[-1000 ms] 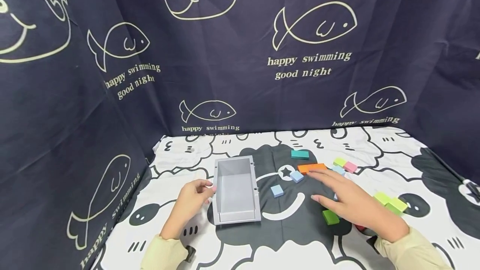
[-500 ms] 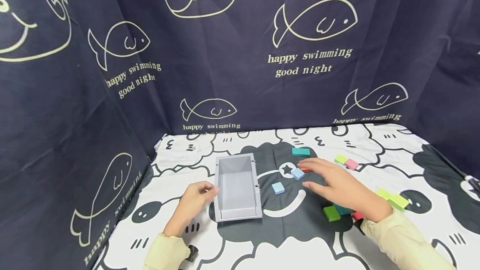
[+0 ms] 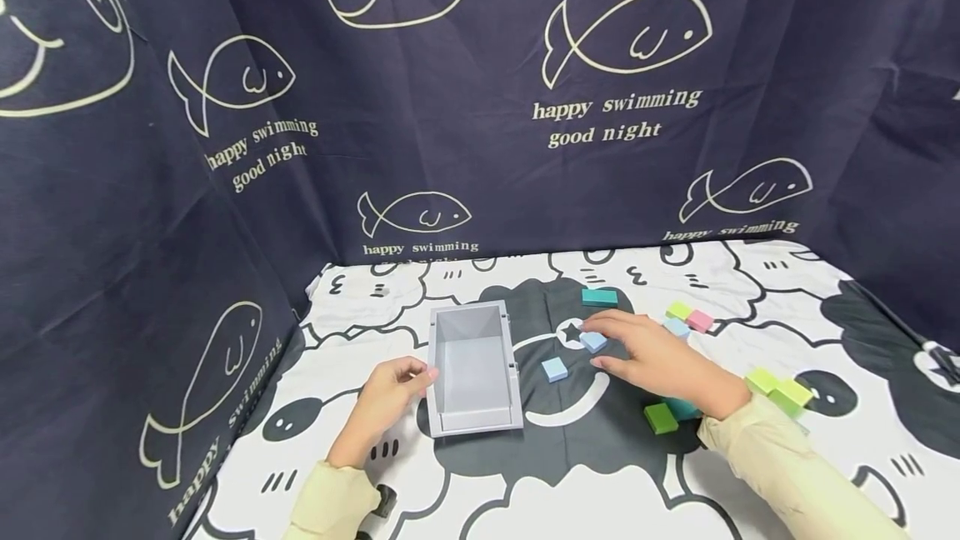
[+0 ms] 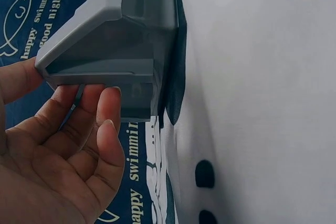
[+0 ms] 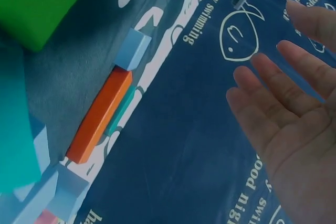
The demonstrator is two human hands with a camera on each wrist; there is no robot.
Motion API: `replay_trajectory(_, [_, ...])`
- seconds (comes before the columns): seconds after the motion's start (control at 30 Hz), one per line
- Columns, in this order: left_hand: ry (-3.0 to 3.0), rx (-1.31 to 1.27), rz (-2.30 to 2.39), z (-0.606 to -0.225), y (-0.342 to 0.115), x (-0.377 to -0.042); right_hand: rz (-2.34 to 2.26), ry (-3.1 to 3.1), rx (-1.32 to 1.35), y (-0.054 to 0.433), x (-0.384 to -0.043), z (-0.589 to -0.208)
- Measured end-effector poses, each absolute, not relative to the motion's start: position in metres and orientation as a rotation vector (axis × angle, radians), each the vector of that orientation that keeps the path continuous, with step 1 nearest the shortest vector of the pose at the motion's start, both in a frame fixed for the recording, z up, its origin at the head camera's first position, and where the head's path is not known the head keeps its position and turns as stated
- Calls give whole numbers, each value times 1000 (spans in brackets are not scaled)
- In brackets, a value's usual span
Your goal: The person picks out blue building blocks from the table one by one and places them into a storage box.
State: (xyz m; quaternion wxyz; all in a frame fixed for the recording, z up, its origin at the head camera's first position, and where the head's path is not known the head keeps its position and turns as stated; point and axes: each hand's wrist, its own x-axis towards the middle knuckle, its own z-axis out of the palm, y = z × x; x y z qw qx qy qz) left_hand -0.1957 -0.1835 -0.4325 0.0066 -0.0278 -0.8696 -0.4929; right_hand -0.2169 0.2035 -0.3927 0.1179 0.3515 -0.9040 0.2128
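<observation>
A grey open-topped box [image 3: 474,373] stands on the patterned cloth. My left hand [image 3: 386,398] pinches its left rim, the thumb on one side and fingertips underneath in the left wrist view. Over the blocks to the right hovers my right hand [image 3: 648,357], fingers extended and holding nothing. Its fingertips are nearest a light blue block [image 3: 593,342]. Another light blue block [image 3: 554,370] lies between that one and the box. An orange block [image 5: 101,116] shows in the right wrist view; in the head view my right hand hides it.
A teal block [image 3: 599,297] lies farther back. Pink [image 3: 701,321] and yellow-green [image 3: 678,310] blocks sit behind the right hand. More green blocks [image 3: 791,397] lie to the right, and a dark green one [image 3: 661,417] is nearer. Dark fabric walls [image 3: 450,107] enclose the back and sides.
My right hand has moved left and slightly back over the blocks, covering the orange block in the head view. The left hand stays on the box's rim.
</observation>
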Motion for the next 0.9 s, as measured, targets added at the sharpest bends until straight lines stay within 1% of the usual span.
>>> replay_trajectory(0.27, [-2659, -81, -1693, -437, -184, -195, 655, -2696, 1090, 186, -225, -399])
replay_trajectory(0.6, [-2648, -103, -1710, -439, -183, -197, 621, -2732, 1202, 166, -236, -412])
replay_trajectory(0.9, [-2657, -139, -1721, -440, -183, -196, 577, -2818, 1234, 157, -242, -418])
